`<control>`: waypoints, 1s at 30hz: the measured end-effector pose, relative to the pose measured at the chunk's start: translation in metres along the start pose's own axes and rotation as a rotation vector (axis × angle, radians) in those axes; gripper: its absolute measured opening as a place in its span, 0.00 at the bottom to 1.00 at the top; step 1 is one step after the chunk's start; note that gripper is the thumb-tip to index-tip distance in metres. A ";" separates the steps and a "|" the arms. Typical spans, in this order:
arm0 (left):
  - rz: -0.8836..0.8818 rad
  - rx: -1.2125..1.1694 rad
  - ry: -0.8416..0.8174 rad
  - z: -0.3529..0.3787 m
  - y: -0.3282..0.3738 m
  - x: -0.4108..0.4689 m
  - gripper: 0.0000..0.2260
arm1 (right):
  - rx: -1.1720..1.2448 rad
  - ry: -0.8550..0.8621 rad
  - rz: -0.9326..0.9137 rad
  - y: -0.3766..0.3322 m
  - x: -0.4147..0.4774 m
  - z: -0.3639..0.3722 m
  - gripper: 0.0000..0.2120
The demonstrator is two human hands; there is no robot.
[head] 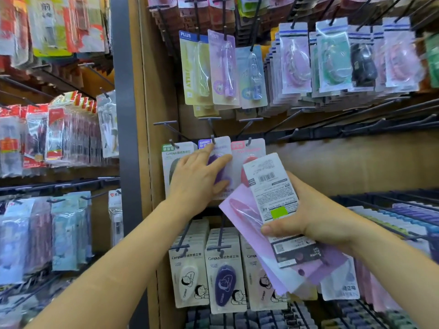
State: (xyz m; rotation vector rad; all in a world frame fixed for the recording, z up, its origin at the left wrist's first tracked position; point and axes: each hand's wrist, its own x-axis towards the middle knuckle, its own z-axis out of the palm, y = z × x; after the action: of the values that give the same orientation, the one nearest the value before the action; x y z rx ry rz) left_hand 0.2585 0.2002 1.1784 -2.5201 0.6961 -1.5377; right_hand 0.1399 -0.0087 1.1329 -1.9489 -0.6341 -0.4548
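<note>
The purple correction-tape pack (225, 148) hangs in the middle of a row of three on the wooden display panel (161, 91), its top at a black peg (213, 138). It hangs upright with its long axis vertical and its printed front towards the camera. The left hand (197, 179) reaches up and away from the near left. Its fingers are straight and spread flat over the front of the pack, the index finger stretches up to the peg and the thumb lies low on the card. Nothing is curled round the pack.

Just right and nearer, the right hand (316, 222) grips a fan of packs (270, 186), with the thumb across the front and the fingers behind. Their long axes lean up and to the left. The top one shows its barcoded white back, and a pink pack (242, 210) fans out to its left.

A green-labelled pack (171, 157) hangs left of the purple one and a red-labelled pack (249, 148) hangs right of it. Below, pegs carry stacks of Campus packs (224, 283), and above hangs a row of PLUS packs (194, 70). Bare black pegs (356, 129) run off to the right.
</note>
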 end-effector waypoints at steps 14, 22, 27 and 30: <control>-0.536 -1.802 -0.191 -0.055 0.110 -0.089 0.14 | 0.569 0.382 -0.047 0.003 -0.013 0.027 0.15; -0.810 -2.052 -0.327 -0.047 0.116 -0.089 0.23 | 0.739 0.598 -0.128 0.004 -0.016 0.032 0.13; -0.762 -1.961 -0.232 -0.038 0.120 -0.092 0.26 | 0.975 0.602 0.004 0.011 -0.022 0.021 0.14; -0.664 -2.003 -0.210 -0.039 0.126 -0.095 0.29 | 1.036 0.562 0.086 0.019 -0.033 0.021 0.12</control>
State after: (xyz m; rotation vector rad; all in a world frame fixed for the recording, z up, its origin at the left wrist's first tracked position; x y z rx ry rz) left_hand 0.1480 0.1351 1.0791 -4.3351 2.3212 -0.0105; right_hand 0.1263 -0.0043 1.0921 -0.8035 -0.3016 -0.4604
